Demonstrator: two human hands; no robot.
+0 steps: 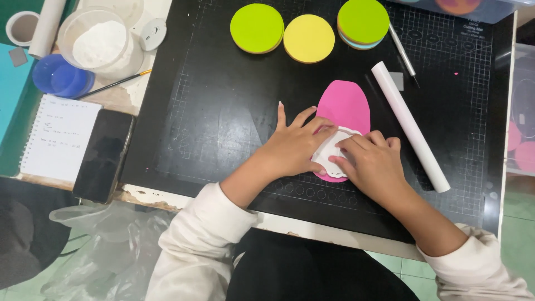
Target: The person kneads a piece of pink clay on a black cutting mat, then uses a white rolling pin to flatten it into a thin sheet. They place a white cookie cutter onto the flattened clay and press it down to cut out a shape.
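Observation:
A flat pink oval sheet [345, 106] lies on the black cutting mat [223, 111]. A white round cutter with a scalloped edge [330, 151] sits on the sheet's near end. My left hand [292, 146] presses on the cutter's left side, fingers spread. My right hand [374, 163] presses on its right side and covers part of it. The near edge of the pink sheet is hidden under both hands.
A white rolling pin [409, 125] lies right of the hands, a thin metal tool [403, 54] beyond it. Green [257, 28], yellow [309, 38] and stacked green discs [363, 22] sit at the mat's far edge. Left: powder tub [100, 43], blue lid [58, 77], brush [114, 85], notebook [58, 136], phone [104, 155].

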